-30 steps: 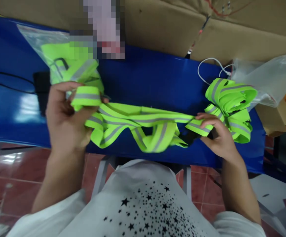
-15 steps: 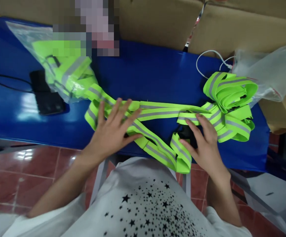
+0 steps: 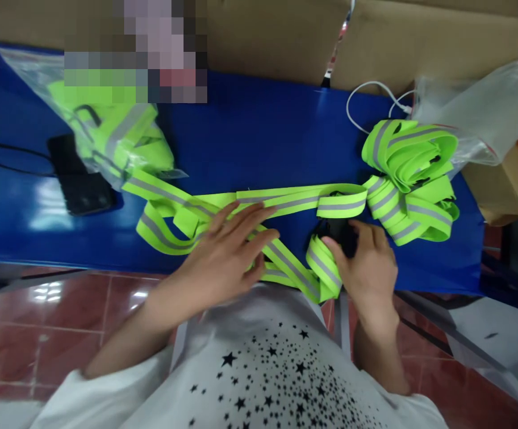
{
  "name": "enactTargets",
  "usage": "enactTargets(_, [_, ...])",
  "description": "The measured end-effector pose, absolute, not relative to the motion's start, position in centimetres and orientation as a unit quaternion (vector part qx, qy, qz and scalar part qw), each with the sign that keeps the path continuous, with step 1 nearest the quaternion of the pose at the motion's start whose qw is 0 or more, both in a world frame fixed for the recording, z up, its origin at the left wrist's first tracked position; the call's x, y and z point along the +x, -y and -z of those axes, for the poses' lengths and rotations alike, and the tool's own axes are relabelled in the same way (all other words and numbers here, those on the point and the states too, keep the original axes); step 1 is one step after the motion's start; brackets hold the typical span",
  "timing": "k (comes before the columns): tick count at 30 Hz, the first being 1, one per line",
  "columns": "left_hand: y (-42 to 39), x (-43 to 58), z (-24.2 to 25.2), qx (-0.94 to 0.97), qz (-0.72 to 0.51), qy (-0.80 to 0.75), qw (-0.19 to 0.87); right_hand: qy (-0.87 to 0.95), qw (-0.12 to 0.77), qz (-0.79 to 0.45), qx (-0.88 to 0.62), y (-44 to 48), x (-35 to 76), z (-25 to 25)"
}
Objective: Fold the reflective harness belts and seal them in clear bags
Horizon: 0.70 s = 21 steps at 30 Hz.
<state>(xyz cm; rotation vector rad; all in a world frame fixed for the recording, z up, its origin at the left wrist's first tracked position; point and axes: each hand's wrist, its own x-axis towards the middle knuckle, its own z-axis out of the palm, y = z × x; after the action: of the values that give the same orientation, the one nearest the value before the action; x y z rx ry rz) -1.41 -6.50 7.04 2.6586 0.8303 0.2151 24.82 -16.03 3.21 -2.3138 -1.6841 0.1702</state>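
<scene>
A neon-yellow reflective strap vest point(image 3: 281, 205) with grey stripes lies spread along the front of the blue table point(image 3: 259, 137). My left hand point(image 3: 227, 253) lies flat on its straps, fingers stretched out and pointing right. My right hand point(image 3: 366, 265) rests at the table's front edge with its fingers curled on a black buckle point(image 3: 337, 229) and a folded loop of strap point(image 3: 324, 268). Part of the strap hangs over the edge toward my shirt.
A bundle of folded yellow vests point(image 3: 413, 179) lies right of my hands. At the back left is a clear bag of vests point(image 3: 111, 134) beside a black phone point(image 3: 80, 185). A white cable point(image 3: 366, 107), a plastic bag point(image 3: 477, 113) and cardboard boxes point(image 3: 420, 53) line the back.
My left hand let go of the lifted strap end and came down flat on the vest, then slid right. My right hand drew back toward the front edge onto the buckle.
</scene>
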Motion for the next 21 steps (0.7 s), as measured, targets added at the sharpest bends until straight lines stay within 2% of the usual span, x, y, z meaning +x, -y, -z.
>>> enactTargets(4, [6.0, 2.0, -6.3, 0.95, -0.068, -0.228, 0.203, 0.657, 0.115, -0.11, -0.737, 15.0, 23.7, -3.0])
enactTargets(9, [5.8, 3.1, -5.5, 0.959, -0.104, -0.249, 0.086, 0.752, 0.079, -0.215, -0.618, 13.1, 23.9, -4.7])
enactTargets(14, [5.1, 2.4, -5.4, 0.932, -0.068, -0.345, 0.085, 0.753, 0.063, -0.162, -0.635, 12.5, 22.6, -4.7])
enactTargets(17, [5.2, 1.7, -5.7, 0.903, -0.113, -0.41, 0.064, 0.733, 0.099, -0.147, -0.657, 13.1, 21.6, -3.7])
enactTargets(21, [5.7, 1.8, -6.2, 0.95, -0.179, -0.243, 0.075, 0.696, 0.173, -0.159, -0.679, 13.8, 21.6, -2.8])
